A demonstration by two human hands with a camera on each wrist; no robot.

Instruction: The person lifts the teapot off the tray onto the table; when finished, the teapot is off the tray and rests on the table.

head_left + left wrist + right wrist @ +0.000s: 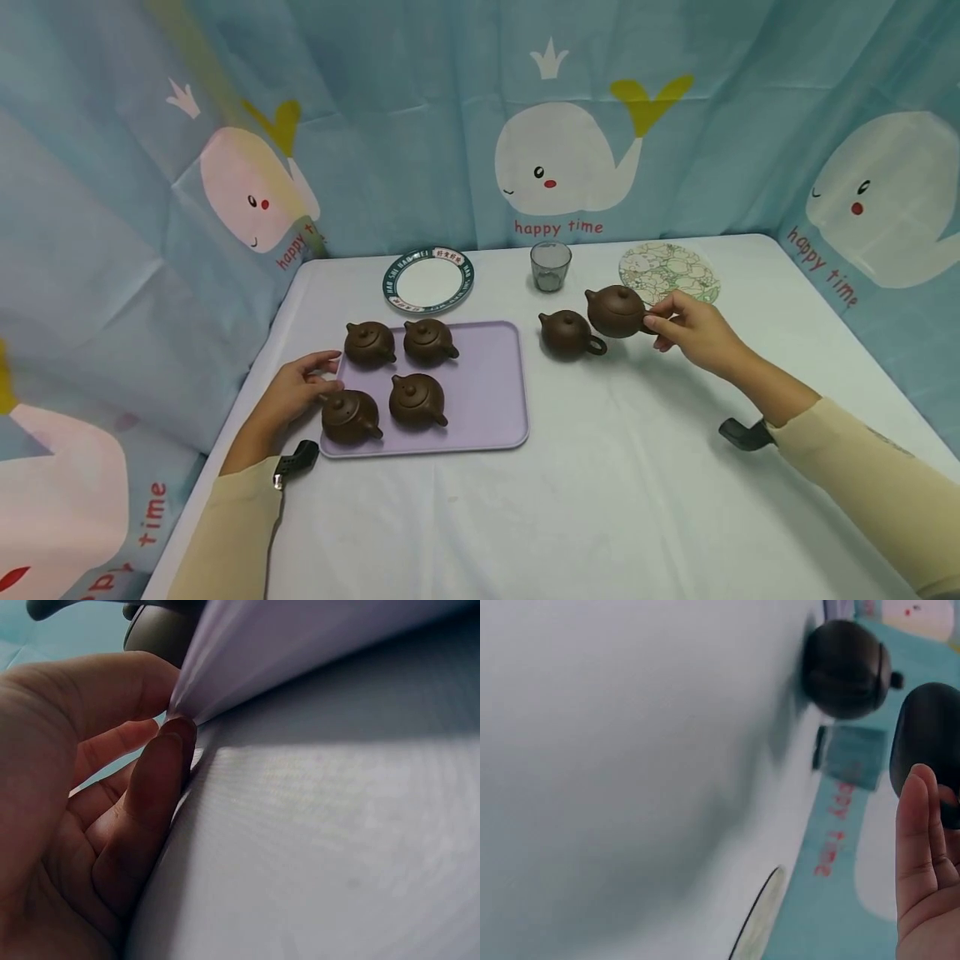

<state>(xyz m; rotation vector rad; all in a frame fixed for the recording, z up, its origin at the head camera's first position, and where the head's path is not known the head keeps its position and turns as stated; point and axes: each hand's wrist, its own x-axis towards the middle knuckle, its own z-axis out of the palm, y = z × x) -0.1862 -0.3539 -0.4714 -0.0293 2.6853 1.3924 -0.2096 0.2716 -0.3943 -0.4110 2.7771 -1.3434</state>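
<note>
My right hand [693,329] pinches the handle of a small brown clay teapot [615,311] near the far edge of the desk [637,500]; it seems heavy, brittle, and its lid loose. My left hand [296,392] grips the lilac plastic tray [491,392]. The curtain [420,108] reads "happy time".

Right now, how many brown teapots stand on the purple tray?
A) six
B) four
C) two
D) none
B: the head view shows four teapots on the purple tray, while two more are off it to the right, one of them held in the right hand.
</note>
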